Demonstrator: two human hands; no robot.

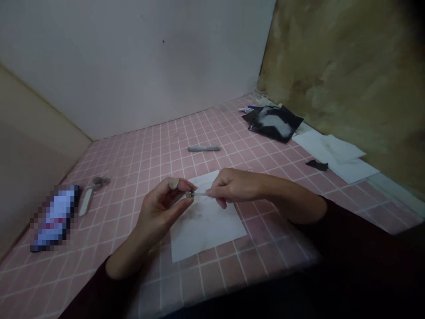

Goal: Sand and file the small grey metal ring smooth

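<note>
Between the thumb and fingertips of my left hand [162,201] is a small shiny metal piece [190,194], perhaps a ring; it is too small to tell its kind. A pale patch, like tape, covers part of one finger of that hand. My right hand [232,186] pinches a thin pale stick [200,193], whose far end meets the metal piece. Its grip end is hidden in the fingers. Both hands are held over a white sheet of paper [209,235] with grey smudges on it.
Beyond the paper lies a grey rod [203,149]. To the left are a blurred-out phone-like object [56,217], a white bar [86,202] and small round grey pieces [100,182]. Black sandpaper-like sheets [288,117], white papers [332,153] and a dark scrap [317,165] lie right. Walls surround the pink-tiled surface.
</note>
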